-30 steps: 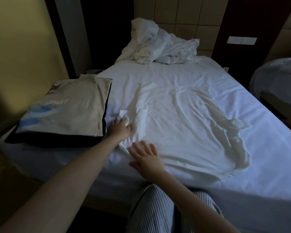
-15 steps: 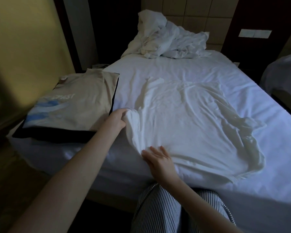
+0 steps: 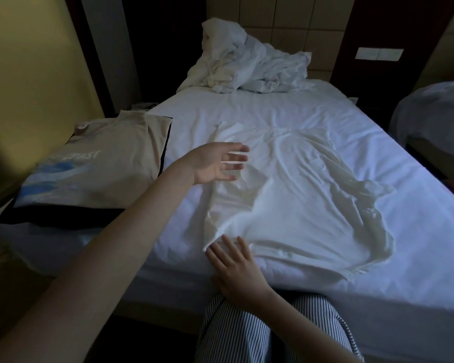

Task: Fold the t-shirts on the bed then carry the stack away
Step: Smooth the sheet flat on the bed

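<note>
White t-shirt [image 3: 299, 200] hem touches right hand [image 3: 237, 271] fingertips [image 3: 225, 240].

We see a white t-shirt [image 3: 299, 195] spread rumpled across the middle of the bed [image 3: 247, 108], its left side folded inward. At the left, a folded beige t-shirt [image 3: 110, 166] lies on a dark garment [image 3: 63, 218].

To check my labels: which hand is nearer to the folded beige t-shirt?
Left. The left hand hovers open just right of the beige t-shirt; the right hand lies farther, at the near edge of the white t-shirt.
</note>
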{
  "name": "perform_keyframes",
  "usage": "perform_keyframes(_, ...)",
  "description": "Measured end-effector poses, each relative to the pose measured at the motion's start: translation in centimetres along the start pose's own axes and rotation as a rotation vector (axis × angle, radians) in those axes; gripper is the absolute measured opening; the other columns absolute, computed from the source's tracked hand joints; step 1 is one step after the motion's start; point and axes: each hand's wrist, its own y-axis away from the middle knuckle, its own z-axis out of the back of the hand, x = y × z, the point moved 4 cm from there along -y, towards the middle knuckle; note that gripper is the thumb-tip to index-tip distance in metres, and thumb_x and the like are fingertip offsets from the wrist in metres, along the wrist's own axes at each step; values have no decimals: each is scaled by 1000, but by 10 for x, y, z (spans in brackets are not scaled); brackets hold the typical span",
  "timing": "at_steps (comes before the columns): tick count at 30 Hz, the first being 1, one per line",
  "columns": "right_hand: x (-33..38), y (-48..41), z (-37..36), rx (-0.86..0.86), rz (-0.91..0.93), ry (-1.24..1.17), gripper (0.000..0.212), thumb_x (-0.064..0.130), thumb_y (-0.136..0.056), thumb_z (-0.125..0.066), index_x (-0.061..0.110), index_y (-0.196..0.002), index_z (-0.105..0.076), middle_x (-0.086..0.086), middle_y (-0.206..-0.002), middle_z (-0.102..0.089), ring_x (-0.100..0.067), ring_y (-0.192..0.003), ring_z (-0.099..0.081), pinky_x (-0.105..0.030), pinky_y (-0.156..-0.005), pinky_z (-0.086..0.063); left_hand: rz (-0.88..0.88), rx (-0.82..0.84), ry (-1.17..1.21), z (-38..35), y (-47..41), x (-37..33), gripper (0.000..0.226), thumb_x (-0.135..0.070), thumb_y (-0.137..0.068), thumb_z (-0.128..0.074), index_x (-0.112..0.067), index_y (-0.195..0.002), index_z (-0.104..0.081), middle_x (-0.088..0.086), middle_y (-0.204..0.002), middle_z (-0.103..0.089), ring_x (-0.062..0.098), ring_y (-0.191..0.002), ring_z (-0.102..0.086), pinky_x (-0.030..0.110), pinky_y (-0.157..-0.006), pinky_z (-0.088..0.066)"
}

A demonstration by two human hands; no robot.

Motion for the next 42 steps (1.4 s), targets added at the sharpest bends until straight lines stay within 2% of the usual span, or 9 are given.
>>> perform_keyframes(5, 9, 9, -11, -128, 1, 32, 67, 42, -72, -37, 9, -130, -41, -7, -131, -57, -33, -127, -38, -52, -101, -26, -270, -204, -686, -5, -18, 58, 26, -6, -94, -50, -1, -116, -64, 12, -110, -67, 7, -98, -62, 17, -85, -44)
perform_keyframes(7, 10, 11, -13, -153, 5, 32, 67, 41, -72, -37, 7, -130, -40, -8, -132, -56, -34, -127, -35, -52, -101, -25, -240, -55, -1123, -12, -23, 107, 38, -23, -98, -47, -17, -135, -51, 4, -145, -44, 16, -134, -39, 26, -109, -27)
perform_keyframes(10, 11, 13, -15, -138, 22, 36, 67, 42, -74, -37, 8, -131, -39, -8, -133, -55, -34, -126, -39, -51, -103, -24, -190, -27, -1480, -16, -27, 133, 47, -45, -100, -29, -45, -146, -18, -8, -159, -6, 19, -147, -1, 37, -115, 1)
perform_keyframes(15, 11, 16, -12, -101, 11, -1, 67, 39, -72, -39, 11, -132, -41, -5, -134, -55, -32, -124, -48, -50, -103, -29, -82, -23, -1415, -23, -63, 105, 45, -46, -101, -21, -45, -146, -19, -12, -157, -15, 25, -146, -2, 48, -115, -1)
perform_keyframes(21, -32, 6, 29, -212, -12, -432, 40, 29, -76, -45, 18, -108, -66, 1, -104, -71, -19, -92, -67, -29, -79, -52, -126, -135, -1013, -12, -88, 93, 48, -20, -84, -35, -29, -128, -52, 4, -135, -54, 24, -121, -51, 35, -101, -42)
perform_keyframes(26, -118, -28, 49, -350, -552, -614, 26, 10, -87, -51, 9, -104, -70, -9, -103, -71, -28, -92, -65, -32, -82, -47, -147, -15, -1394, 9, -100, 68, 48, -12, -87, -42, -29, -131, -51, 0, -134, -55, 20, -127, -44, 35, -106, -33)
perform_keyframes(33, -179, -58, 7, 56, -807, -595, 43, 31, -96, -43, 19, -137, -44, -4, -141, -47, -26, -131, -35, -35, -106, -24, -126, 263, -1819, 7, -136, 70, 59, -13, -71, -49, -54, -113, -42, -10, -120, -48, 25, -117, -38, 44, -100, -35)
perform_keyframes(37, -193, -51, 2, 30, -865, -706, 26, 30, -93, -48, 16, -106, -65, -3, -119, -57, -24, -121, -35, -34, -97, -24, -153, 262, -1825, 19, -155, 55, 5, -43, -76, -50, -45, -80, -48, -18, -83, -41, 20, -104, -41, 44, -93, -39)
perform_keyframes(42, -198, -27, 2, -183, -1011, -734, 22, 28, -90, -54, 17, -73, -61, 3, -95, -51, -21, -111, -36, -23, -85, -21, -189, 129, -1551, 29, -154, 30, 26, -44, -92, -50, -26, -75, -55, -10, -82, -55, 15, -101, -39, 31, -89, -29)
